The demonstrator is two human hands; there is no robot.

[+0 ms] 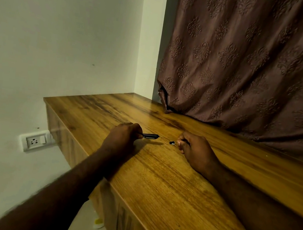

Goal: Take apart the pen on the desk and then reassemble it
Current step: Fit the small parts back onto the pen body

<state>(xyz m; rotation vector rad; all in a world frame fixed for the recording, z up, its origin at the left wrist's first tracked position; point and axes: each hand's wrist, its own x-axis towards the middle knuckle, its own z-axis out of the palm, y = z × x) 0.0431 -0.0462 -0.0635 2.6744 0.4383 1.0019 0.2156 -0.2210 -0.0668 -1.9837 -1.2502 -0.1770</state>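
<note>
My left hand (125,136) grips a black pen body (151,136) just above the wooden desk (167,183), its free end pointing right. A gap of desk separates it from my right hand (193,146), which pinches a small black piece with a pale tip (172,142) between thumb and finger. Most of what each hand holds is hidden inside the fingers.
A brown patterned curtain (248,69) hangs down onto the back of the desk at the right. The desk's left edge drops off beside a white wall with a socket (36,140). A small yellow and white object (99,223) lies on the floor below.
</note>
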